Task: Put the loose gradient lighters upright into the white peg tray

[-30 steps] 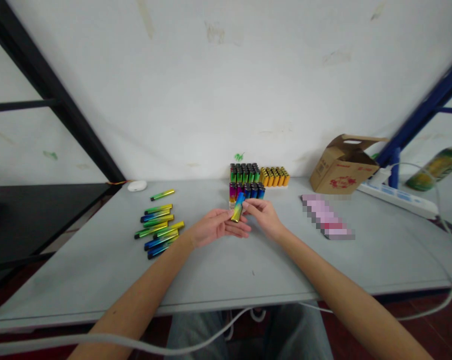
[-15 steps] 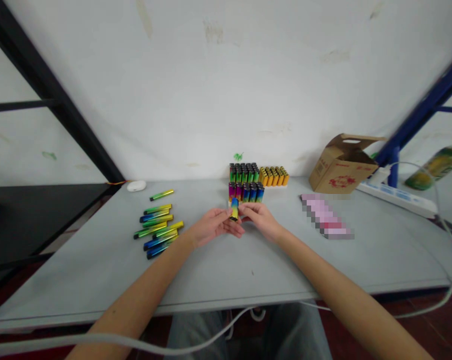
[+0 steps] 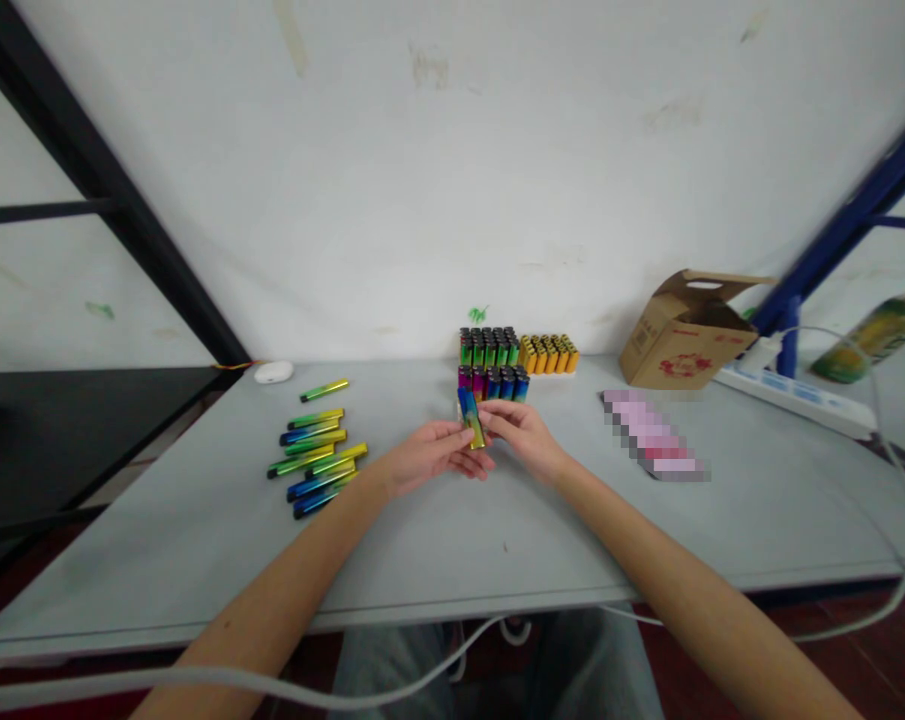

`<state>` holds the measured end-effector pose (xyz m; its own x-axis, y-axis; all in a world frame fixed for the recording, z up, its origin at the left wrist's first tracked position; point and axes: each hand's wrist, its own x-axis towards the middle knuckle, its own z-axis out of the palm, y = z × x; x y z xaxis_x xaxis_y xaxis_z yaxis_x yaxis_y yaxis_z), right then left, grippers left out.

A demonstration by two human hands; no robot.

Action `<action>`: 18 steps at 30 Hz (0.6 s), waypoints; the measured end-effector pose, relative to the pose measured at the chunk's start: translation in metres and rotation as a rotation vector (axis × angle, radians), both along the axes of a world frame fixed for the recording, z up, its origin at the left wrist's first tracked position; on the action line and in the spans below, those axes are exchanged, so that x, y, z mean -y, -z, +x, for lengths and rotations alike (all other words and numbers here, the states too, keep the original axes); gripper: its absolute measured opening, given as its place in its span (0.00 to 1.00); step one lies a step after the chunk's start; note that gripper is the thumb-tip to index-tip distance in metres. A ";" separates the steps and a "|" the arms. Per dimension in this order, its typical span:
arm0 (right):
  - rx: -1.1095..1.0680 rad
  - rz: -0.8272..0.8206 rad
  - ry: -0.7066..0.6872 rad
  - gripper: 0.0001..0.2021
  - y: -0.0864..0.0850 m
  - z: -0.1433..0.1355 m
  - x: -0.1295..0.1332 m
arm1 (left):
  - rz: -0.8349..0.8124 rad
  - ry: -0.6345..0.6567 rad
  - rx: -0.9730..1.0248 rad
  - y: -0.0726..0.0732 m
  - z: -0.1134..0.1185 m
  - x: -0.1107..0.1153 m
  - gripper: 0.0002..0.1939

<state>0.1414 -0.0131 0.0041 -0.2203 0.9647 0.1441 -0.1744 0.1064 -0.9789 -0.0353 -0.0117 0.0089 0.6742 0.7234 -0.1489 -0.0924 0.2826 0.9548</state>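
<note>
Between my two hands, over the middle of the table, a lighter point(image 3: 470, 418) with a shiny blue-to-yellow body stands tilted, blue end up and leaning left. My left hand point(image 3: 437, 452) is closed on its lower yellow end, thumb in front and fingers behind. The fingertips of my right hand point(image 3: 518, 430) pinch its right side. Just behind stands a group of upright purple and blue lighters point(image 3: 506, 384), partly covered by the held one and my fingers. To the left, several green, yellow and blue lighters point(image 3: 324, 450) lie loosely on their sides.
Upright green lighters point(image 3: 488, 347) and gold ones point(image 3: 548, 353) stand by the wall. A white case point(image 3: 273, 373) lies back left. On the right are an open cardboard box point(image 3: 684, 335), a blurred pink item point(image 3: 651, 432) and a power strip point(image 3: 804, 397). A white cable point(image 3: 257, 683) crosses the foreground.
The lighter has been turned in my fingers: it was nearly upright and foreshortened, and now shows more of its length and leans left. Both hands have shifted only slightly.
</note>
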 end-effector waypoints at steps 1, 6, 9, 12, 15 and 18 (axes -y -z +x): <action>-0.002 0.008 0.016 0.15 -0.001 0.001 0.000 | 0.002 -0.009 -0.022 0.000 0.001 0.000 0.21; -0.026 0.036 0.053 0.15 -0.001 0.004 -0.001 | 0.039 -0.079 -0.082 0.003 0.002 -0.001 0.21; -0.023 0.049 0.062 0.14 0.001 0.004 -0.002 | 0.077 -0.071 -0.096 0.005 0.002 -0.002 0.21; -0.003 0.075 0.065 0.14 0.002 0.004 -0.003 | 0.109 -0.060 -0.110 0.006 0.001 -0.003 0.20; 0.018 0.117 0.087 0.13 0.002 0.004 -0.004 | 0.144 -0.058 -0.115 0.005 0.001 -0.003 0.19; 0.036 0.178 0.113 0.10 0.003 0.004 -0.004 | 0.166 -0.079 -0.117 0.004 0.001 -0.003 0.21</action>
<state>0.1456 -0.0086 0.0011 -0.1201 0.9436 0.3085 -0.1170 0.2952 -0.9483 -0.0342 -0.0090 0.0052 0.5997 0.7944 -0.0968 0.0061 0.1164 0.9932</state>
